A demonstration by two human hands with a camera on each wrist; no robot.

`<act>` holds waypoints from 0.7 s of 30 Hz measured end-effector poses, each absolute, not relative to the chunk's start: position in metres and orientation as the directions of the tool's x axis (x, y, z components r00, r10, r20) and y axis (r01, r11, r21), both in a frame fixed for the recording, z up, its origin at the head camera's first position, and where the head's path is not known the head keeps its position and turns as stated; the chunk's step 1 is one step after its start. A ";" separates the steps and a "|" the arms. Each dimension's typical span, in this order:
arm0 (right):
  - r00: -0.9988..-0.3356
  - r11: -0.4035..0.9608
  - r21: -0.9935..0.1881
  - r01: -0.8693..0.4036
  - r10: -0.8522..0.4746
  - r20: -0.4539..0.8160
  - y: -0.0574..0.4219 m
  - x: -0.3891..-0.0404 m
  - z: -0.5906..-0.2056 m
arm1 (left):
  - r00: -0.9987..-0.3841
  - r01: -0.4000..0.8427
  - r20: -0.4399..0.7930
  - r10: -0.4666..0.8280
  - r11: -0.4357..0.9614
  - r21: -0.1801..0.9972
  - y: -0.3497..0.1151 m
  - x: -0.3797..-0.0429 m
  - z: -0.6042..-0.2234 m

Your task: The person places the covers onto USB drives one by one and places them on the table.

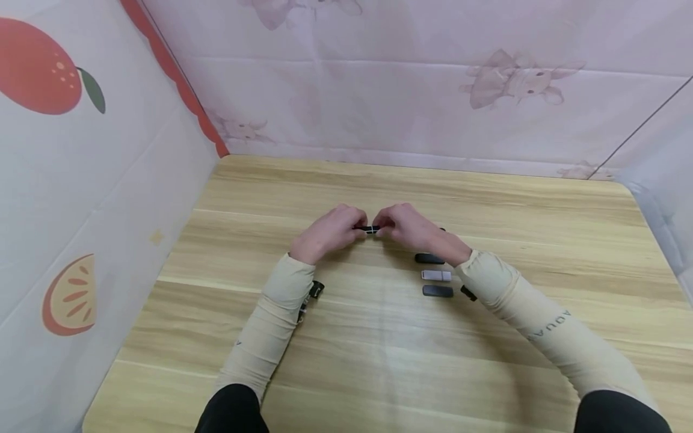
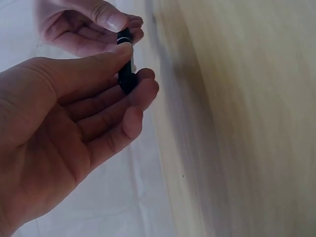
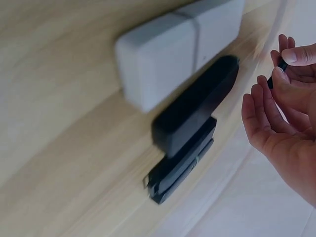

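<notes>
A slim black USB stick with a thin pale band is held between both hands, above the far middle of the table. My left hand pinches its left end between thumb and fingers; in the left wrist view the dark end of the stick shows beyond the thumb. At the other end, my right hand grips it with thumb and fingertips. Seen from the right wrist, the right hand stands close to the left, and only a short dark piece of the stick shows between the fingers.
Right of centre lie a black stick, a pale lavender stick with a cap seam, and a dark grey one, in a column beside the right forearm. Another black piece lies beyond them. Printed cloth borders the wooden table.
</notes>
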State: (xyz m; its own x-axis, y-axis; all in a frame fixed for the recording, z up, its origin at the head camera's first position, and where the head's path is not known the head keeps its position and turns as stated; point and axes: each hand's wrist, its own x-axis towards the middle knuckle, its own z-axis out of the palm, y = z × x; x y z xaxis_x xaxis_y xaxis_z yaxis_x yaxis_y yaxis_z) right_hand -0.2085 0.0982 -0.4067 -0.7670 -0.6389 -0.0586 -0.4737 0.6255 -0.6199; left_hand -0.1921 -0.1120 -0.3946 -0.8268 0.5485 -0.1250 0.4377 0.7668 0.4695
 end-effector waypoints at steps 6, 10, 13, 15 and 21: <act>-0.777 0.629 -0.627 -0.460 -0.627 -0.059 0.112 -0.210 -0.405 | -0.849 0.376 -0.129 0.513 0.757 0.535 -0.102 -0.192 -0.397; -0.782 0.633 -0.628 -0.453 -0.620 -0.061 0.118 -0.211 -0.405 | -0.849 0.368 -0.129 0.512 0.749 0.550 -0.096 -0.193 -0.396; -0.786 0.635 -0.628 -0.449 -0.615 -0.060 0.122 -0.210 -0.404 | -0.845 0.371 -0.128 0.520 0.740 0.560 -0.093 -0.194 -0.396; -0.790 0.636 -0.631 -0.444 -0.611 -0.060 0.126 -0.209 -0.403 | -0.841 0.373 -0.127 0.525 0.734 0.568 -0.091 -0.194 -0.395; -0.806 0.643 -0.644 -0.415 -0.588 -0.068 0.138 -0.208 -0.402 | -0.843 0.360 -0.132 0.521 0.730 0.581 -0.088 -0.194 -0.391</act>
